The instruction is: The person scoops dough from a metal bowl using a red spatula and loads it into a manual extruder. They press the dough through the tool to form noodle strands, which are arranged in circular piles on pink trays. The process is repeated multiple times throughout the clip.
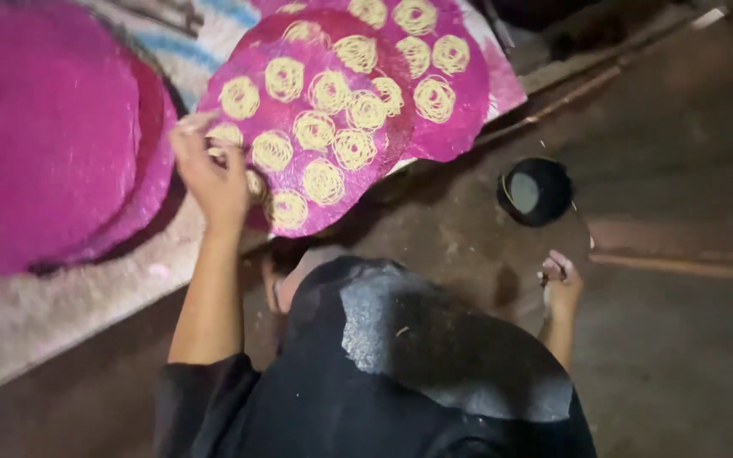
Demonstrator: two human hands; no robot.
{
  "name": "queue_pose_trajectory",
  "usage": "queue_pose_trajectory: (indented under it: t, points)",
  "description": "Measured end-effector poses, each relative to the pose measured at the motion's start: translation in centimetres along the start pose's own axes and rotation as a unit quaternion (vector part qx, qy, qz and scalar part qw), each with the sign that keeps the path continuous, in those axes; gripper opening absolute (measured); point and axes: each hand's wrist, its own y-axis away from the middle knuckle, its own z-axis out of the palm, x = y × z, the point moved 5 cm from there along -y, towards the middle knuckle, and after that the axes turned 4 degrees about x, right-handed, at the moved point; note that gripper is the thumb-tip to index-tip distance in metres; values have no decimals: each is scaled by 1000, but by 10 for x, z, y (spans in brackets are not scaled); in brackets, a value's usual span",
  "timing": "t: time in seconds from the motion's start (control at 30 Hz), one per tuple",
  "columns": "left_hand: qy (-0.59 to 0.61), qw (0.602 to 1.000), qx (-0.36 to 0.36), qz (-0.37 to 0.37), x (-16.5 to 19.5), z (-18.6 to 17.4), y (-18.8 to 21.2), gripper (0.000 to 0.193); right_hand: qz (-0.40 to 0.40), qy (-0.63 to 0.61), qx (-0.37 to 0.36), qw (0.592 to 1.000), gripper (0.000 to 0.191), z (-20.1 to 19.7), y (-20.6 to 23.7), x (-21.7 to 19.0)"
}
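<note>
Head view: left hand touches pink disc, tilted up-right

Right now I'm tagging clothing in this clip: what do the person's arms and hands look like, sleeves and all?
Both forearms are bare. The left hand and right hand wear no gloves. A black sleeve is pushed up above the left elbow.
</note>
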Motion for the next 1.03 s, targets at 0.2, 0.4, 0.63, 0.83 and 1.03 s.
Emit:
queue_pose_trajectory:
  t: [0.2,0.4,0.63,0.83,1.03]
  points:
    - [-110,974,-31,-194,-5,-1,88,38,-126,-121,-151,973,30,60,-102,-48]
    - [-334,887,-10,-318,-7,-17,103,35,-223,-130,-198,946,23,124,-166,-115]
    - [-394,848,20,-353,9,1,87,35,-349,-142,-248,893,23,117,-243,-162]
    - [-430,821,1,-375,14,15,78,43,-394,-167,-213,878,24,90,-277,-194]
    - [-446,786,11,-428,19,12,66,50,-431,-148,-178,872,25,78,-280,-268]
